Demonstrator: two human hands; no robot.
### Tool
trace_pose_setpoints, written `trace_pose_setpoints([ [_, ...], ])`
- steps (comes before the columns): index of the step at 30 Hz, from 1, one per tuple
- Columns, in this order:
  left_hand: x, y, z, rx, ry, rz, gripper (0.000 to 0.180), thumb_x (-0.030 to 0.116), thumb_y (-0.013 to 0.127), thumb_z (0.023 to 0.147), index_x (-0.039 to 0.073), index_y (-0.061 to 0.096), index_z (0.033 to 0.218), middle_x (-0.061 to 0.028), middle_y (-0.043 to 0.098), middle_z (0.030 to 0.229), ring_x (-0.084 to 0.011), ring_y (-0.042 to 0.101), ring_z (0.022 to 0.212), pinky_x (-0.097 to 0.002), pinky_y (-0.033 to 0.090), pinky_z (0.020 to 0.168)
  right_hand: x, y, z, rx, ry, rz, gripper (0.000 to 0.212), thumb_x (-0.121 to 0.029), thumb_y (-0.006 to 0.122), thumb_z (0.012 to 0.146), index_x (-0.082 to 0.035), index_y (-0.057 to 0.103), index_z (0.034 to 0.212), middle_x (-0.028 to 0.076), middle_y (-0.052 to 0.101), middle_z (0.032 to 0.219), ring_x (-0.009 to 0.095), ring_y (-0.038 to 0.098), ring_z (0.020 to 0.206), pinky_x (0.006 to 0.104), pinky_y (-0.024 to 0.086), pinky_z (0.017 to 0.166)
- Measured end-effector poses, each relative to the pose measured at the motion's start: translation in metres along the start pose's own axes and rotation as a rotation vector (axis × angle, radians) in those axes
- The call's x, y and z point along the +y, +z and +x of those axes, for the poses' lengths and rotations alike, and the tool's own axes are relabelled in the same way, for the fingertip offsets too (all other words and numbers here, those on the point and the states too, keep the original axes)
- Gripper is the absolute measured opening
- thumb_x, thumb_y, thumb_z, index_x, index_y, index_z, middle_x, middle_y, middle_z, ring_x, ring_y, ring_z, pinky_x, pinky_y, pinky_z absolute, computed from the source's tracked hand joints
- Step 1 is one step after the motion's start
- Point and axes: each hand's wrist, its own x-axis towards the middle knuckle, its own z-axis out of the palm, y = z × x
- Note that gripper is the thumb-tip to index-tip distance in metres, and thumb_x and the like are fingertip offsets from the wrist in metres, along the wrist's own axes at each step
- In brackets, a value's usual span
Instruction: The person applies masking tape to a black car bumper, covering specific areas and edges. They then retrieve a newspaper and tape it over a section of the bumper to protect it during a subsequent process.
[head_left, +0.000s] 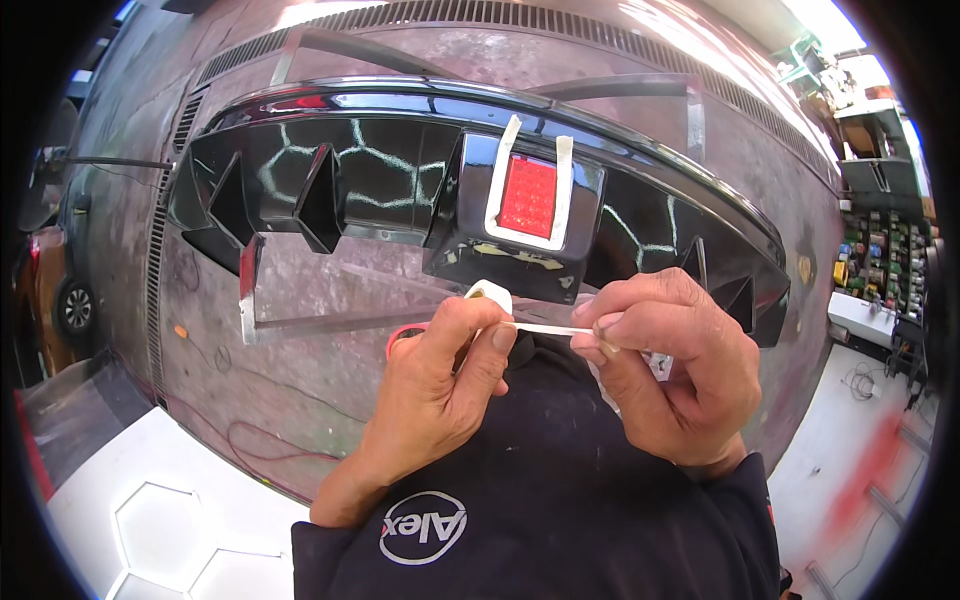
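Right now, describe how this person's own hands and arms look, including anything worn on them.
The left hand and right hand are bare: no gloves, and no ring or watch shows. The left wrist is uncovered. The dark shirt bears a round pale emblem with lettering; where its sleeves end is unclear.

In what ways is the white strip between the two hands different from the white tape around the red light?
The narrow strip is held in the air between the left hand and right hand, while the white tape lies on the black car part. The narrow strip makes one nearly straight line; the white tape makes a U along three sides of the red light. Both look whitish.
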Motion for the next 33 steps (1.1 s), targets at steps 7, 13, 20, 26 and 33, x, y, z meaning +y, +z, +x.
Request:
trace_pose_setpoints([
  [7, -0.012, -0.009, -0.024, -0.12, 0.779, 0.389, 0.017, -0.001, 0.077, 0.082, 0.004, 0.067, 0.094, -0.0045, 0.06, 0.073, -0.0209, 0.056, 0.052, -0.0325, 0.048, 0.05, 0.055, -0.01, 0.022, 0.574, 0.349, 0.109, 0.005, -0.004, 0.071, 0.107, -0.001, 0.067, 0.109, 0.0, 0.071, 0.094, 0.004, 0.06, 0.078, 0.0208, 0.051, 0.071],
  [13, -0.057, -0.034, -0.007, 0.211, 0.55, 0.514, 0.045, 0.004, 0.059, 0.111, 0.005, 0.047, 0.155, -0.0175, 0.068, 0.106, -0.0148, 0.061, 0.076, -0.0256, 0.05, 0.065, 0.099, -0.006, 0.048, -0.012, 0.554, 0.411, 0.013, -0.004, 0.076, 0.101, 0.0, 0.064, 0.106, 0.003, 0.072, 0.094, 0.007, 0.068, 0.087, 0.0232, 0.055, 0.077],
  [20, -0.06, -0.026, 0.014, 0.244, 0.439, 0.657, 0.044, 0.003, 0.064, 0.108, 0.004, 0.061, 0.152, -0.017, 0.065, 0.122, -0.0235, 0.062, 0.096, -0.0336, 0.052, 0.089, 0.141, 0.018, 0.078, -0.284, 0.599, 0.507, 0.018, 0.0, 0.076, 0.096, 0.002, 0.061, 0.107, 0.007, 0.073, 0.095, 0.011, 0.073, 0.089, 0.0292, 0.059, 0.077],
  [26, -0.054, -0.022, 0.026, 0.302, 0.415, 0.689, 0.037, 0.0, 0.066, 0.105, 0.004, 0.071, 0.141, -0.0171, 0.064, 0.125, -0.028, 0.058, 0.111, -0.0362, 0.049, 0.097, 0.149, 0.025, 0.084, -0.335, 0.485, 0.511, 0.021, 0.0, 0.076, 0.093, 0.0, 0.06, 0.107, 0.005, 0.072, 0.093, 0.013, 0.074, 0.088, 0.0293, 0.058, 0.076],
  [33, -0.051, -0.023, 0.04, 0.298, 0.45, 0.768, 0.037, 0.0, 0.072, 0.099, 0.008, 0.076, 0.135, -0.015, 0.059, 0.111, -0.0274, 0.057, 0.098, -0.0344, 0.048, 0.087, 0.142, 0.03, 0.081, -0.306, 0.491, 0.348, 0.028, -0.001, 0.078, 0.09, 0.001, 0.059, 0.11, 0.013, 0.073, 0.088, 0.018, 0.075, 0.085, 0.0337, 0.057, 0.074],
])
